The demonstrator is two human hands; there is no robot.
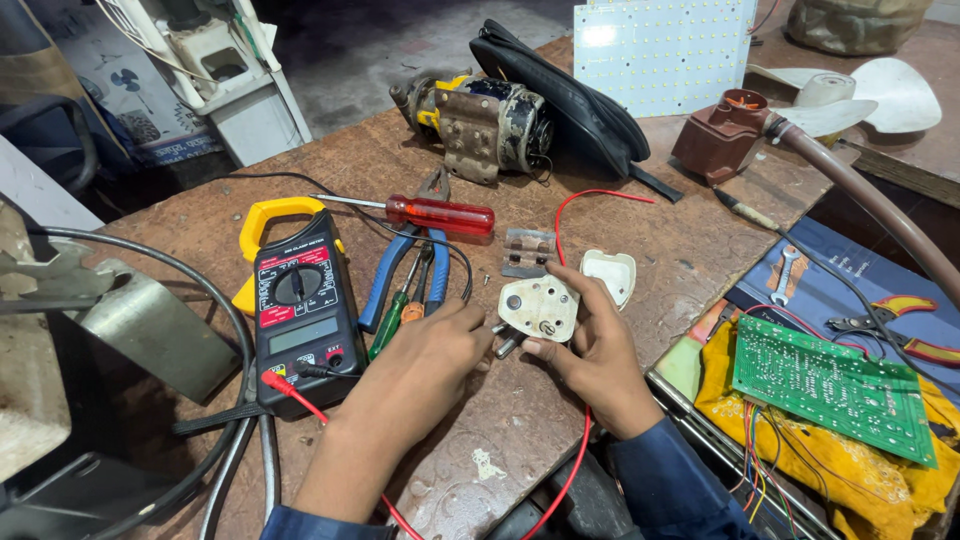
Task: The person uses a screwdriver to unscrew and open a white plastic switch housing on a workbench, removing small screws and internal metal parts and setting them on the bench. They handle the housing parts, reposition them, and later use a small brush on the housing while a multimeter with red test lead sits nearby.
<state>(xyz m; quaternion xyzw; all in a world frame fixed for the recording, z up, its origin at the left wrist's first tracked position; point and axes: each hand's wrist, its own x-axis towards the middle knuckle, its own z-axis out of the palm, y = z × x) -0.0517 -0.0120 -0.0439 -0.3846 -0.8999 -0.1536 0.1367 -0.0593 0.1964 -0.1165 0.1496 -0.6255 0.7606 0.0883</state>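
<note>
from the head view, both hands meet over a worn off-white plastic plug body with metal pins (538, 307), held just above the brown, stained wooden workbench (640, 230). the right hand (598, 352) grips the plug from its right side: the thumb lies under its lower edge and the fingers curl over the top right corner, closed on the piece. the left hand (425, 355) comes in from the left with its fingers bent and drawn together, the tips touching the metal pins that stick out at the plug's lower left; whether they pinch a pin or only rest on it i cannot tell.

just beside the right hand lies a small white plastic plug cover (611, 273), hollow side up, apart from the plug. a small grey metal clip piece (527, 252) lies just above the plug. a thin red wire (566, 215) runs past it and on under the right wrist. left of the left hand lie blue-handled pliers (395, 275), a red-handled screwdriver (440, 215) and a black and yellow clamp meter (298, 310). at the far right sits a green circuit board (830, 385) on yellow cloth.
</note>
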